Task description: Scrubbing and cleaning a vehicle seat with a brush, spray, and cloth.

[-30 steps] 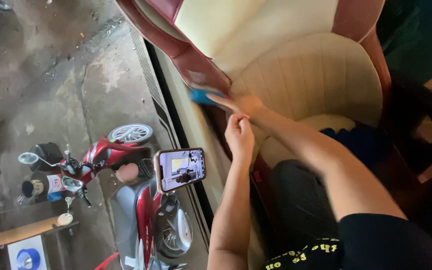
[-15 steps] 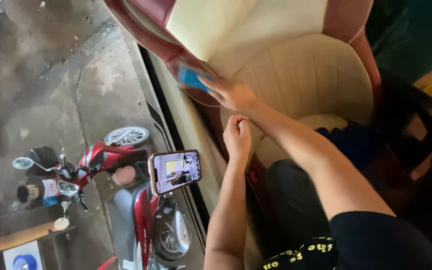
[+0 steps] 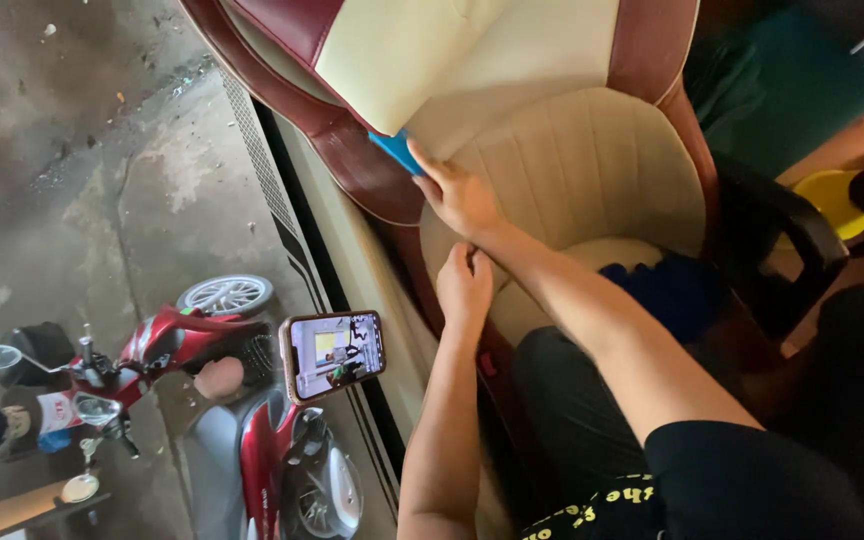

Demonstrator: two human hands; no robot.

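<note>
Blue cloth point(image 3: 395, 150) is pinched by the right hand point(image 3: 460, 195) against the cream seat point(image 3: 592, 170) crease, while the left hand point(image 3: 465, 283), fisted, braces the edge.

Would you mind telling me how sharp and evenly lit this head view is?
Head view: the seat and right hand are brightly lit and fairly sharp; the lower right corner falls into deep shadow; the phone screen glows; the scooter is slightly soft.

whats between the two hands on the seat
In the head view, only bare cream seat cushion lies between the right hand, pressing a blue tool, and the fisted left hand.
</note>
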